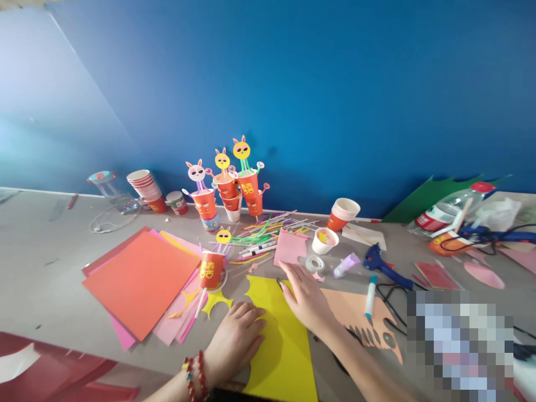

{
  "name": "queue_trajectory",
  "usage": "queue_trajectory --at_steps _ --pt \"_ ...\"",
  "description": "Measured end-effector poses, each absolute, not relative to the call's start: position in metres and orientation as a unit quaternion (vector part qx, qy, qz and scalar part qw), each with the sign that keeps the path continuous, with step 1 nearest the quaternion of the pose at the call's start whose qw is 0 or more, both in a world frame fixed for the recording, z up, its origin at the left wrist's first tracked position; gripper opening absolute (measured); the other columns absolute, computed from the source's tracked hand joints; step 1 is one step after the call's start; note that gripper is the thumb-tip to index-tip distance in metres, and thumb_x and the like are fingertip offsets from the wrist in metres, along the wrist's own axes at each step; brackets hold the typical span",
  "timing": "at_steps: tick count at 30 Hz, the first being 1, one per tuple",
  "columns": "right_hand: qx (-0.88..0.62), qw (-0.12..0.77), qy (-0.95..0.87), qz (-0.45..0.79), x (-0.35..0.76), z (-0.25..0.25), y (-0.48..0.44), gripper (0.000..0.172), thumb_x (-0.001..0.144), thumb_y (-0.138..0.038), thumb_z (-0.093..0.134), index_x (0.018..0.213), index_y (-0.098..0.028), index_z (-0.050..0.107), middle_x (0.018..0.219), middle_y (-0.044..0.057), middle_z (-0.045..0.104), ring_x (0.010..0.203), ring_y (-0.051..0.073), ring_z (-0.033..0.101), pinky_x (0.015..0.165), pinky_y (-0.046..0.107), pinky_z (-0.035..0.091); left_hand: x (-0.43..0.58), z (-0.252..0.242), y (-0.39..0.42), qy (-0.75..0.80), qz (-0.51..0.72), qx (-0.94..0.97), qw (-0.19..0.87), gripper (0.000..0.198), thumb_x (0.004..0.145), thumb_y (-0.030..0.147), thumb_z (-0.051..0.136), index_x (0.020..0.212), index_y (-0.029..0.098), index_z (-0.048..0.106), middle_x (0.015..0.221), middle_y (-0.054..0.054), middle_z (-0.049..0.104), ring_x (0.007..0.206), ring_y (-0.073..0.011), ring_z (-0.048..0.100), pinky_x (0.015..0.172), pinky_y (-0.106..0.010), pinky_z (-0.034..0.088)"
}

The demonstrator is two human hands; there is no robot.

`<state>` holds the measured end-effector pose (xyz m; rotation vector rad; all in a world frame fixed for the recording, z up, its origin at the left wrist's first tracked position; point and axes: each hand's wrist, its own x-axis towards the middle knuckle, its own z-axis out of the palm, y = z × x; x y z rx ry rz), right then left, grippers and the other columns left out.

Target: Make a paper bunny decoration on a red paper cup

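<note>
The left hand [239, 338], fingers loosely apart, and right hand [309, 297], fingers' grip unclear, are partly hiding a yellow sheet [287, 349], cut off below.

The sheet [288, 357] is showing yellow; the front cup [211, 268] is bearing gold characters on red; the wall [335, 100] is gleaming blue, the glue gun [389, 271] is showing darker blue, the beads [201, 373] are showing mostly red.
</note>
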<state>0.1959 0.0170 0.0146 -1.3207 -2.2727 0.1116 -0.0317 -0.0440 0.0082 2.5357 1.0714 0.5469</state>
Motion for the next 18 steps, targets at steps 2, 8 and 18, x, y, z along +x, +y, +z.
queue_trajectory --at_steps 2,8,18 --pt "-0.496 0.236 -0.835 0.029 0.205 0.007 0.007 0.044 0.092 -0.016 0.05 0.136 -0.017 0.045 0.119 0.015 0.067 0.109 0.032 0.062 0.093 0.049 0.051 -0.032 0.008 -0.044 0.378 0.191 0.89 0.17 0.021 0.09 0.015 0.053 0.109 0.019 0.061 0.122 -0.008 0.066 0.105 -0.0289 0.056 0.092 -0.049 0.048" --pt "-0.537 0.186 -0.823 0.003 0.221 -0.007 -0.02 0.036 0.086 -0.011 0.056 0.121 -0.016 0.055 0.1 0.012 0.072 0.091 0.031 0.067 0.081 0.046 0.053 -0.027 0.008 -0.043 0.377 0.185 0.892 0.165 0.02 0.091 0.015 0.054 0.109 0.019 0.061 0.12 -0.009 0.064 0.105 -0.0289 0.055 0.091 -0.05 0.049" --pt "-0.569 0.207 -0.795 0.019 0.233 -0.003 -0.039 0.02 0.083 -0.012 0.06 0.1 -0.02 0.055 0.093 0.007 0.066 0.089 0.028 0.063 0.075 0.039 0.051 -0.021 0.006 -0.045 0.386 0.163 0.898 0.132 0.022 0.091 0.016 0.054 0.112 0.019 0.06 0.12 -0.011 0.062 0.107 -0.0291 0.054 0.091 -0.05 0.051"
